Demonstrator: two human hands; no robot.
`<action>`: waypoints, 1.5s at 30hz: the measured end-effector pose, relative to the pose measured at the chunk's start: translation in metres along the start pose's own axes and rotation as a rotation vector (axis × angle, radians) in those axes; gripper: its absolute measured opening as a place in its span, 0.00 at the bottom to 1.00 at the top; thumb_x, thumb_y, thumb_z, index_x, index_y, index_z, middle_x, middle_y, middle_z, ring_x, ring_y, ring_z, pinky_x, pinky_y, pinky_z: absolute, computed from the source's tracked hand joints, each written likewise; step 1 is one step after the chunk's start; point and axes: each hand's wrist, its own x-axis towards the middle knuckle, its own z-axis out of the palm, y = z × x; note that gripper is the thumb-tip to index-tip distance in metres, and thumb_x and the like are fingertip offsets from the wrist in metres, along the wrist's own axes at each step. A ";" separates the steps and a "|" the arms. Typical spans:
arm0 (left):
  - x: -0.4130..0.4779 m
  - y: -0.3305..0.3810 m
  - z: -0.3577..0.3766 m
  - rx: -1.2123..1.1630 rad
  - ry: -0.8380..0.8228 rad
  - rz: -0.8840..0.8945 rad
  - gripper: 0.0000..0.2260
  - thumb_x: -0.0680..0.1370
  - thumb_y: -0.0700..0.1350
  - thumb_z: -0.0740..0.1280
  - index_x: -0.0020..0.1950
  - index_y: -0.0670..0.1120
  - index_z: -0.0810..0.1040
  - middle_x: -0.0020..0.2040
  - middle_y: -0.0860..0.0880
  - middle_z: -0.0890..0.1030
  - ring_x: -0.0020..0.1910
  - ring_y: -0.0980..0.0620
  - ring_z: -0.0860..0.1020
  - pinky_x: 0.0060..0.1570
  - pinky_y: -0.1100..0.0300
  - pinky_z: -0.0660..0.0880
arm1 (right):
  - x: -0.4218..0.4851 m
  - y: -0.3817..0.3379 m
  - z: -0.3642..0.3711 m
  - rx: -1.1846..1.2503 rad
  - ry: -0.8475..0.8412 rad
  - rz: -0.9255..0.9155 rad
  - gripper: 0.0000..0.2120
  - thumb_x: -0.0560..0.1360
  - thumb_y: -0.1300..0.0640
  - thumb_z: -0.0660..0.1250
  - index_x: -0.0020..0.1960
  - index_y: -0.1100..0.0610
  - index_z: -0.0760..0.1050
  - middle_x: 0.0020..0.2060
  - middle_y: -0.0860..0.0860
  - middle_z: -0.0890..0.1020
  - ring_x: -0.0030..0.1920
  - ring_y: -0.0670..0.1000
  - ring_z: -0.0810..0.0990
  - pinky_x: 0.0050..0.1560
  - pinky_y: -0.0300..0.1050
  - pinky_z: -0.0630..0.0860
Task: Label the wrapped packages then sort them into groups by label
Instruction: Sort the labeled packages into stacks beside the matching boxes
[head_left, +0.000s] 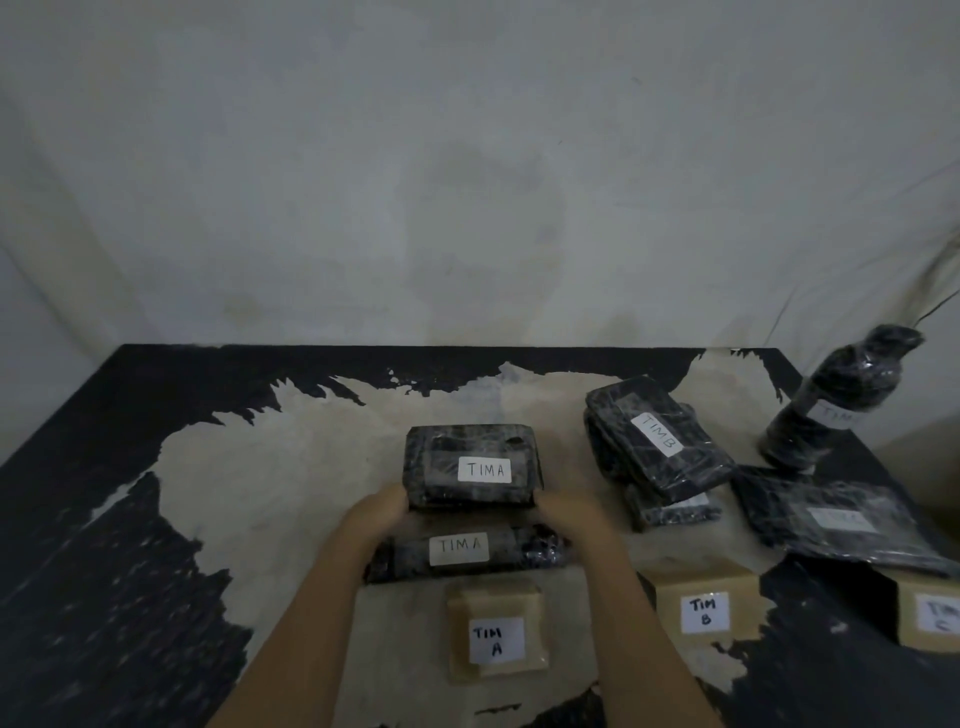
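A person's left grip (382, 512) and right grip (566, 519) clamp the near corners of a black wrapped pack (470, 465) with a white "TIM A" label, one on each side. Both are blurred, so the fingers cannot be made out one by one. The pack sits mid-counter, just beyond a second pack (462, 553) that is also marked "TIM A" and lies between the forearms. Whether the held pack rests on the counter (104, 467) or is raised off it cannot be told.

Nearest the camera, in line with both packs, stands a tan A box (496, 629) labelled "TIM A". To its right is a B box (704, 605) labelled "TIM B", and at the right edge a C box (930, 613) shows only part of its label.

Beyond the B box is a tilted stack (657, 441) of black packs, the top one reading "TIM B". A flat pack (836, 519) lies beyond the C box, its label blurred. A wrapped bottle (836, 400) stands behind that at the far right, its label too blurred to read fully.

The counter is black, with its coating peeled to pale across the middle.
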 end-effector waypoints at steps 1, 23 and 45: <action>-0.001 0.000 0.000 -0.042 -0.023 0.006 0.07 0.79 0.41 0.55 0.52 0.39 0.71 0.59 0.41 0.71 0.56 0.44 0.70 0.56 0.57 0.67 | -0.001 0.001 -0.001 0.089 -0.041 0.021 0.18 0.80 0.52 0.57 0.61 0.63 0.73 0.61 0.60 0.76 0.61 0.58 0.74 0.61 0.47 0.71; 0.015 0.037 -0.024 -0.412 0.576 0.300 0.16 0.69 0.45 0.75 0.54 0.41 0.79 0.52 0.42 0.83 0.48 0.46 0.78 0.51 0.56 0.72 | 0.035 -0.028 -0.024 0.528 0.343 -0.330 0.21 0.73 0.63 0.70 0.65 0.64 0.71 0.58 0.56 0.79 0.55 0.51 0.76 0.55 0.39 0.70; 0.036 0.031 -0.014 0.022 0.090 0.347 0.63 0.59 0.58 0.79 0.76 0.50 0.35 0.76 0.51 0.35 0.76 0.42 0.45 0.73 0.46 0.56 | 0.049 -0.022 -0.006 0.187 0.006 -0.414 0.58 0.60 0.41 0.78 0.77 0.48 0.43 0.76 0.49 0.36 0.77 0.55 0.43 0.75 0.55 0.55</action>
